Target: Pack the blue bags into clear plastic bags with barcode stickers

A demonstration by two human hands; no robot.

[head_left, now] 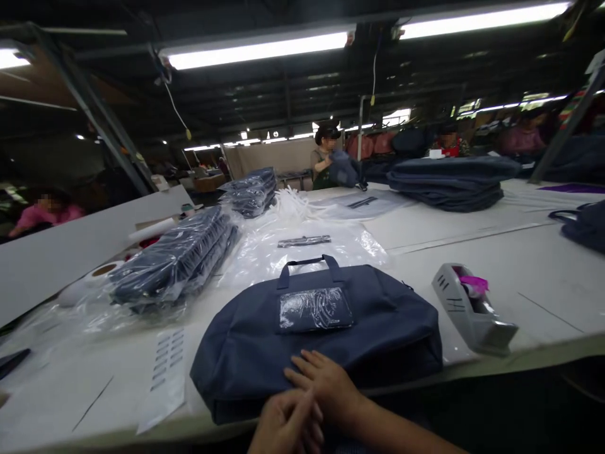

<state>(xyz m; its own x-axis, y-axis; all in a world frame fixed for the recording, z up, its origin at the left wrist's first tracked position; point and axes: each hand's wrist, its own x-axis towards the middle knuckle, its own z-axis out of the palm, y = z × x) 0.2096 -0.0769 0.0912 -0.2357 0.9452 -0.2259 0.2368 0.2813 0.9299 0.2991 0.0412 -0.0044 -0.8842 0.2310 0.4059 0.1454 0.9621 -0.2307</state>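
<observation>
A navy blue fabric bag [378, 309] lies in front of me at the table's near edge. Its handle loop points away from me, and a clear plastic pocket [316, 309] sits on its upper face. My right hand [328, 381] rests on the near side of the bag, fingers stretched and apart. Just below it, close to the right wrist, is my left hand [286, 424], with its fingers curled in and the thumb laid over. Whatever may be inside those curled fingers is hidden from view.
Right of the bag stands a grey tape dispenser [472, 312]. Plastic-wrapped navy bags [174, 252] are stacked at left, near a sheet of small labels [165, 372]. Clear plastic bags [302, 252] lie behind. Farther back are a navy pile [449, 180] and a person [326, 157] handling navy fabric.
</observation>
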